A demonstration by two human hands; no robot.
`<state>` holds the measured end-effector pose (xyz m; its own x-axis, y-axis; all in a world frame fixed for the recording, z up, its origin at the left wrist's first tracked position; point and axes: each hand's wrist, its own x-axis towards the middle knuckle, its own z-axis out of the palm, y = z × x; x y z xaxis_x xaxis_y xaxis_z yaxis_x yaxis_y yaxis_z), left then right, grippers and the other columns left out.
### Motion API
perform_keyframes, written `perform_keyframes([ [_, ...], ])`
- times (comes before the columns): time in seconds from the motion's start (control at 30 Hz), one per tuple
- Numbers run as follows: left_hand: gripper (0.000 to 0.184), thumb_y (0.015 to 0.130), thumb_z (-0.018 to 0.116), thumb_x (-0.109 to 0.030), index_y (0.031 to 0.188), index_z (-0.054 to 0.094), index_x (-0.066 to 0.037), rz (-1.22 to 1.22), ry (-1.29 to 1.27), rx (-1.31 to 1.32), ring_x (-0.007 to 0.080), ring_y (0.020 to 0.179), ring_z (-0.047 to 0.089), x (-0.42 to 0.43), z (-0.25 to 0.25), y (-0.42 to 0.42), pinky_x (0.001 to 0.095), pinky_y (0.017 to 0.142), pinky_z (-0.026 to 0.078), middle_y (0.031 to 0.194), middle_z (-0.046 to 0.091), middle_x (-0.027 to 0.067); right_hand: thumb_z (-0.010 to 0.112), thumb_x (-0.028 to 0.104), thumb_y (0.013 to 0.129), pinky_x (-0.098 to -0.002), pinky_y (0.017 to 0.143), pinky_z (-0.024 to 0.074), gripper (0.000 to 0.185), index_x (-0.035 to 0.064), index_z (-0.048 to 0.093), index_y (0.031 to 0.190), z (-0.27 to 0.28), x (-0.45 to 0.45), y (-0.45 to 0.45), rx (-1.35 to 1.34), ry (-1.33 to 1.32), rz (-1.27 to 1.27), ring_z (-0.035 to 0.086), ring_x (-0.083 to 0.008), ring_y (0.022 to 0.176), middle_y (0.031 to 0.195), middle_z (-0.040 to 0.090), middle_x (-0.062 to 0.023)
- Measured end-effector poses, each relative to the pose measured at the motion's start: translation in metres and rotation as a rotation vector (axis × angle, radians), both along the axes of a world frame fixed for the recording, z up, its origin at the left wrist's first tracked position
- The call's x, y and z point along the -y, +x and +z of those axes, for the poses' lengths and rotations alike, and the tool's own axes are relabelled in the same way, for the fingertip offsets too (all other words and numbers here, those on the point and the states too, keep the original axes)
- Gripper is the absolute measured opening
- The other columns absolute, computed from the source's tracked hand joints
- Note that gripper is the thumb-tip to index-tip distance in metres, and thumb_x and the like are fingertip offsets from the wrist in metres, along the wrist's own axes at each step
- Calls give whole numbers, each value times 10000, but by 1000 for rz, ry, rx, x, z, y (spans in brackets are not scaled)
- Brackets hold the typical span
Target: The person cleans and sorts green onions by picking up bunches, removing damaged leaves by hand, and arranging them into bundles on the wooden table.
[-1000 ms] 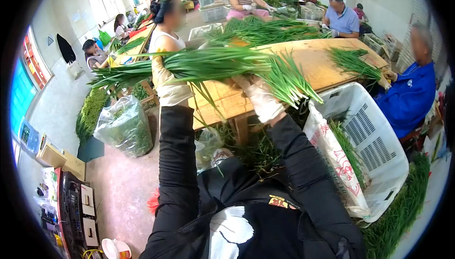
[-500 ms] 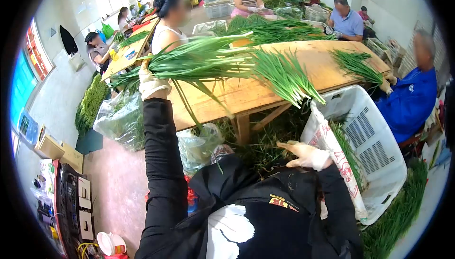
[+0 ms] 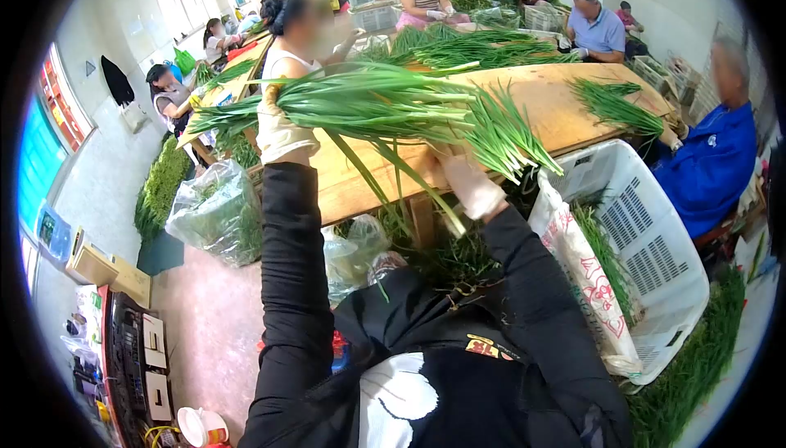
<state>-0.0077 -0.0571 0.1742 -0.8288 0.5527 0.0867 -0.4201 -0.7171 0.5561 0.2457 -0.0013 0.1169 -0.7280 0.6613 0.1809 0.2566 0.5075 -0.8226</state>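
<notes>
My gloved left hand [image 3: 281, 124] is closed around the leafy end of a large bunch of garlic chives [image 3: 368, 104], held up over the table's near edge. The pale stalk ends point right, and a few loose stalks hang from the underside. My gloved right hand [image 3: 473, 182] is just below the stalk ends; its fingers are partly hidden and blurred, so I cannot tell whether they grip anything. A smaller chive bundle [image 3: 512, 133] lies fanned on the wooden table [image 3: 344, 174], just beyond my right hand.
A white plastic crate [image 3: 647, 243], with a printed sack [image 3: 577, 272] over its side, stands at my right. Clear plastic bags [image 3: 217, 214] of greens sit left of the table. A co-worker in blue [image 3: 708, 165] sits at right beside another chive bundle [image 3: 614, 108]. More people work behind.
My right hand has moved up and left from beside the crate to under the stalk ends. My left hand and the bunch have shifted slightly right.
</notes>
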Motion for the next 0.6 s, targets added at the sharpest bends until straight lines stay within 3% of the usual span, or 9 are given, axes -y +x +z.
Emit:
perform_keyframes([
  [0.1, 222, 808, 498, -252, 891, 572, -60, 5, 105, -183, 221, 698, 574, 5, -10, -21, 343, 674, 480, 831, 604, 70, 387, 241, 884, -285, 523, 371, 244, 61, 539, 822, -59, -11, 43, -164, 50, 73, 476, -139, 537, 594, 487, -46],
  [0.17, 227, 815, 485, -256, 876, 567, -52, -11, 136, -122, 212, 698, 573, 13, -4, -25, 334, 662, 478, 820, 602, 67, 392, 199, 870, -302, 579, 414, 209, 62, 548, 854, -74, 3, 80, 48, -232, -13, 539, -192, 622, 657, 547, -67],
  [0.23, 224, 824, 473, -257, 872, 566, -58, 11, 134, -128, 201, 711, 572, 23, -8, -22, 322, 665, 472, 810, 601, 66, 459, 170, 827, -324, 706, 448, 253, 82, 516, 1057, -155, -18, 113, 528, 311, 106, 568, -254, 808, 853, 584, -148],
  [0.3, 218, 828, 471, -257, 872, 567, -66, -57, 168, -210, 194, 703, 574, 30, -11, -16, 313, 666, 470, 811, 602, 66, 549, 212, 782, -351, 828, 421, 496, 133, 379, 1242, -163, -6, 129, 931, 232, 209, 522, -305, 967, 1059, 521, -207],
  [0.33, 214, 831, 468, -260, 863, 568, -74, -49, 156, -169, 189, 696, 574, 31, -10, -4, 311, 669, 467, 808, 604, 63, 601, 243, 755, -356, 906, 369, 664, 150, 257, 1315, -131, 4, 119, 879, 154, 212, 456, -317, 1078, 1193, 433, -208],
  [0.43, 254, 831, 470, -273, 934, 575, -66, -101, 192, -151, 184, 743, 574, 28, -22, 8, 311, 690, 467, 840, 608, 62, 600, 298, 773, -334, 945, 332, 651, 53, 286, 1287, -71, 15, 92, -253, -151, 263, 413, -246, 1128, 1222, 427, -152],
  [0.47, 309, 829, 471, -282, 1023, 552, -55, -106, 187, -52, 190, 788, 573, 32, -16, 34, 321, 718, 466, 887, 604, 65, 593, 333, 774, -336, 920, 358, 614, 35, 341, 1248, -43, 20, 87, -316, 22, 221, 429, -234, 1110, 1206, 439, -149],
  [0.53, 348, 827, 474, -299, 1075, 521, -59, -262, 356, -177, 211, 821, 570, 30, -38, 38, 352, 773, 452, 935, 591, 74, 593, 290, 785, -288, 814, 421, 447, 38, 456, 1127, -32, 23, 58, -741, -517, 388, 491, -160, 991, 1119, 496, -101],
  [0.6, 324, 816, 490, -311, 1010, 532, -55, -386, 480, -135, 224, 813, 571, 21, -55, 34, 372, 782, 449, 927, 587, 89, 597, 246, 787, -268, 728, 446, 327, 48, 518, 1035, -27, 37, 33, -779, -703, 379, 520, -122, 889, 1038, 537, -61],
])
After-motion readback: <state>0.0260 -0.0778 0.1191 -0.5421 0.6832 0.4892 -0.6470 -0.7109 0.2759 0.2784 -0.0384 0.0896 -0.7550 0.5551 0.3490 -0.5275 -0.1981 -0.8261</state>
